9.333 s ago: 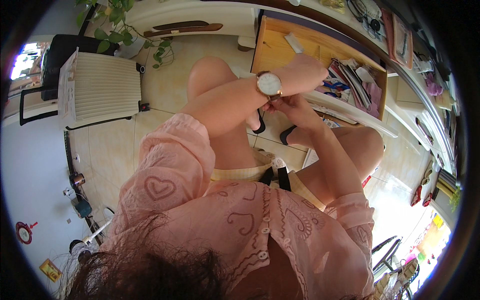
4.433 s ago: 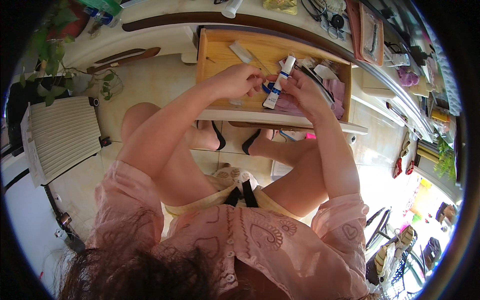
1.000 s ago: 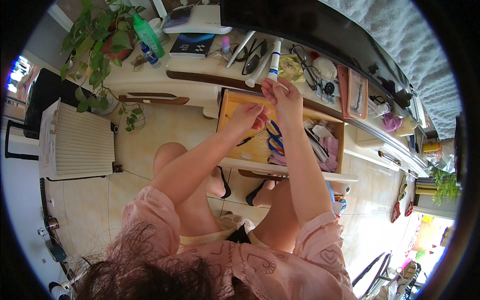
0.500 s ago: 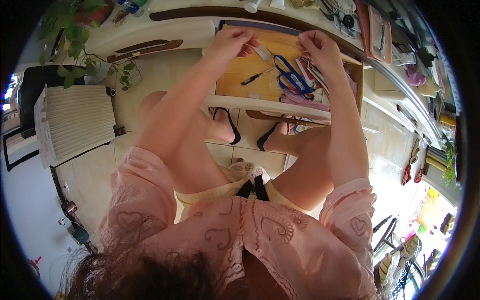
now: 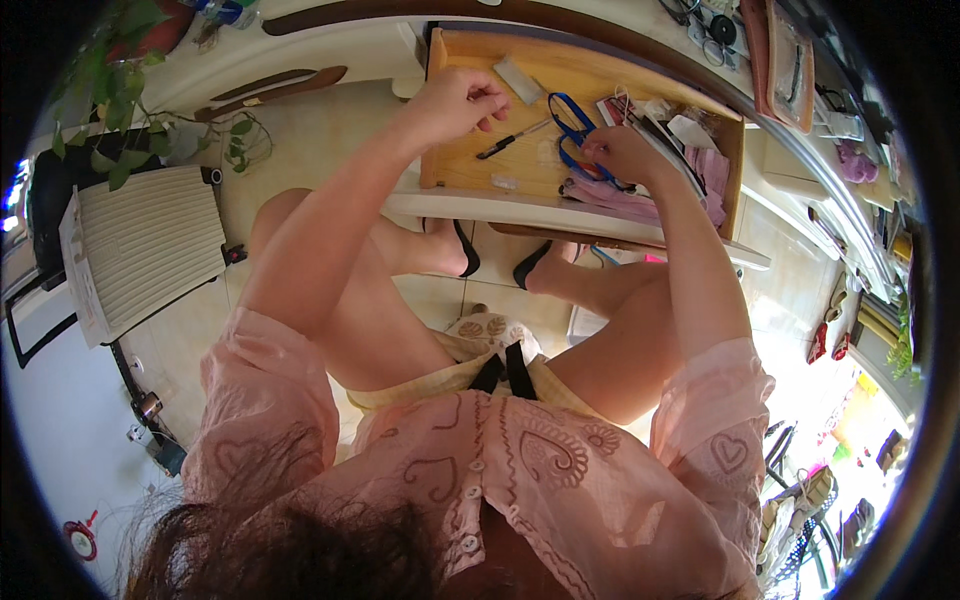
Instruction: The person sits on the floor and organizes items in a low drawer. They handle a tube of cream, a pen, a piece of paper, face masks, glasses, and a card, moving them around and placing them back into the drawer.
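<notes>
Drawer [image 5: 455, 172]: contains pen [image 5: 499, 147], blue strap [image 5: 571, 130]. Left hand [image 5: 462, 104]: over drawer's left side, fingers loosely parted. Right hand [image 5: 622, 156]: over drawer's right half, at strap; grip cannot be told.

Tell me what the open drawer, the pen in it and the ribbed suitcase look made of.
Drawer: apparently wood, varnished-looking inside, given the honey colour and grain. Pen: probably plastic, from its slim dark barrel; finish too small to judge. Suitcase: likely hard plastic, matte, from its stiff, even ribs.
</notes>
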The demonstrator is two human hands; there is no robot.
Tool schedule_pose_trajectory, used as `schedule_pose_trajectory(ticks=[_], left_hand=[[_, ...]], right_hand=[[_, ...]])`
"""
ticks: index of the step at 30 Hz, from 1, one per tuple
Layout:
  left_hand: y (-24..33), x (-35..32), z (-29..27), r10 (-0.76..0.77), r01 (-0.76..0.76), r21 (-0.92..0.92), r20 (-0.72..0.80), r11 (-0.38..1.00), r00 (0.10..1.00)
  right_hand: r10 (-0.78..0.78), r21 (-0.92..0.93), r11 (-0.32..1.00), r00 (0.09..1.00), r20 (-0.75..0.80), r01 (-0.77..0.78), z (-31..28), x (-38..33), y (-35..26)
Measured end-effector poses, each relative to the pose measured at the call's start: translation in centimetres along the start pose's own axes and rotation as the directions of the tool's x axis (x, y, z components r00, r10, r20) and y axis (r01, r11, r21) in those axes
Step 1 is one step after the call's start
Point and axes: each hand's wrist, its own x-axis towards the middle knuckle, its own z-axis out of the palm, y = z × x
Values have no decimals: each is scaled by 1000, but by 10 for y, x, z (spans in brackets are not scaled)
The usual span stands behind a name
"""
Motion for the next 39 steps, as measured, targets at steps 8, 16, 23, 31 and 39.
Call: schedule_pose_trajectory(ticks=[8, 16, 23, 31, 39], left_hand=[[-32, 4, 8, -11, -93, 262, 368, 960, 930], [-1, -15, 16, -132, -166, 435, 577, 885, 806], [-6, -11, 21, -93, -103, 396, 446, 913, 890], [-4, -1, 16, 1, -98, 435, 218, 895, 976], [5, -2, 17, -22, -93, 545, 200, 833, 980]], right_hand=[[-60, -91, 990, 903, 425, 108, 17, -4, 5], [-79, 1, 996, 882, 464, 89, 26, -18, 6], [-44, 72, 997, 998, 39, 42, 17, 3, 4], [21, 61, 998, 936, -352, 1, 21, 40, 21], [251, -209, 929, 936, -245, -304, 43, 54, -3]])
